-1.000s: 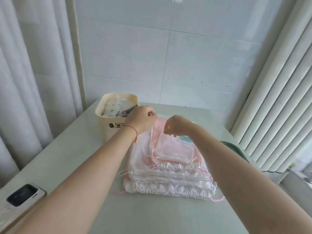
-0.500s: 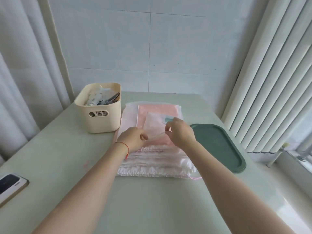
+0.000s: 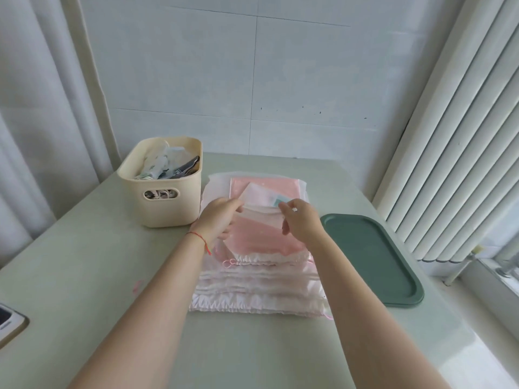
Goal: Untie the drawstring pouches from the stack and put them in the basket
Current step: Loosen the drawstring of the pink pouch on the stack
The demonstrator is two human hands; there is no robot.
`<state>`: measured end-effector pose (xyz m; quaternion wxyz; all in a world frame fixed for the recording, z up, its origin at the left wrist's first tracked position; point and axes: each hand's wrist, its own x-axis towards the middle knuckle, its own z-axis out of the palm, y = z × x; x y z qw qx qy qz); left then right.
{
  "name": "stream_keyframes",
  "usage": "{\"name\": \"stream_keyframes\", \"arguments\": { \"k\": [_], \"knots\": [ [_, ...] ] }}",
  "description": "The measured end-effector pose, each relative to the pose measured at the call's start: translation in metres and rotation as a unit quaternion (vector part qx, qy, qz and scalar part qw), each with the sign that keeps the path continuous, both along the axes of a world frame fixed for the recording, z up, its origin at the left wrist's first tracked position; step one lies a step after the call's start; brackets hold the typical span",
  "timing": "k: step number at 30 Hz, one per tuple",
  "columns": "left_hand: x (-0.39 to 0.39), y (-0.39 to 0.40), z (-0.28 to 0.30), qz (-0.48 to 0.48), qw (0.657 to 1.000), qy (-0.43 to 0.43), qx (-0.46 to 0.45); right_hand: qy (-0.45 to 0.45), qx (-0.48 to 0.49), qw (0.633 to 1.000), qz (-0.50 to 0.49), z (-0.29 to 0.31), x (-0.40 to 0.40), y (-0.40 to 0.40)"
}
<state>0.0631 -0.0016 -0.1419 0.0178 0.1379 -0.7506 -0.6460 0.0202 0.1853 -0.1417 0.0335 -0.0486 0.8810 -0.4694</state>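
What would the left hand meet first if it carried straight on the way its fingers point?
Probably the small pale pouch on top of the stack, which the left hand already reaches; the right hand lies just beyond, though depth is unclear.

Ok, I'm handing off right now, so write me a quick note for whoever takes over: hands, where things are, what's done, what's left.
Left hand: pinching the left edge of the top pink pouch on the stack.
Right hand: pinching the same pouch's right edge, near its green label.
Stack of drawstring pouches: mid-table, between the cream basket and the green tray.
Done: the basket already holds some fabric items.
Left: open this pouch, drop it in the basket, then work through the rest of the stack.
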Motion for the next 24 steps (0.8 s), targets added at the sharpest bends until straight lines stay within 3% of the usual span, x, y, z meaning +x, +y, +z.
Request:
{"name": "stream_keyframes", "arguments": {
  "k": [2, 5, 7, 9, 11, 13, 17, 24],
  "knots": [
    [-0.002, -0.004, 0.002, 0.004, 1.000, -0.012, -0.006, -0.048, -0.122, 0.991, -0.019, 0.002, -0.006, 0.000],
    [-0.007, -0.006, -0.002, 0.020, 0.999, -0.014, 0.031, -0.087, -0.165, 0.982, 0.012, 0.004, -0.012, 0.004],
    [-0.010, -0.007, -0.007, 0.027, 0.997, -0.008, 0.077, -0.091, -0.143, 0.983, 0.066, 0.004, -0.013, 0.009],
    [-0.012, -0.008, -0.010, 0.039, 0.995, 0.000, 0.095, -0.057, -0.052, 0.993, 0.091, 0.000, -0.015, 0.011],
    [-0.014, -0.010, -0.014, 0.044, 0.995, 0.008, 0.092, 0.004, 0.057, 0.996, 0.063, -0.008, -0.018, 0.009],
    [-0.012, -0.012, -0.016, 0.042, 0.995, 0.014, 0.090, 0.059, 0.106, 0.992, 0.025, -0.013, -0.020, 0.010],
    [-0.012, -0.015, -0.018, 0.069, 0.992, 0.012, 0.102, 0.056, 0.037, 0.998, 0.012, -0.009, -0.025, 0.023],
    [-0.014, -0.017, -0.021, 0.109, 0.986, 0.012, 0.125, 0.008, -0.001, 0.999, 0.039, -0.008, -0.025, 0.037]
  ]
}}
